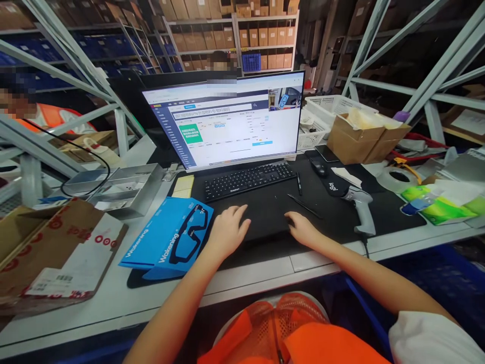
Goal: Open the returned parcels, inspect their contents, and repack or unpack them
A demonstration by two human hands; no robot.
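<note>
My left hand (228,231) rests palm down on the black desk mat (261,215), fingers spread, holding nothing. Right beside it, near the wrist, lies a flattened blue box (155,235) printed "Wakening" with a dark goggle-like outline. My right hand (302,228) is also low over the mat, its fingers loosely bent and a gap showing between forefinger and thumb; nothing is seen in it. A thin dark pen-like stick (304,206) lies just beyond that hand. The black keyboard (250,180) sits ahead of both hands, below a lit monitor (227,121).
A grey barcode scanner (359,207), a mouse (319,168) and a tape roll (396,179) lie to the right. Opened cardboard boxes (56,253) and a grey tray (132,189) stand left. White baskets (333,106) are at the back right. Another person in an orange vest (60,119) is at left.
</note>
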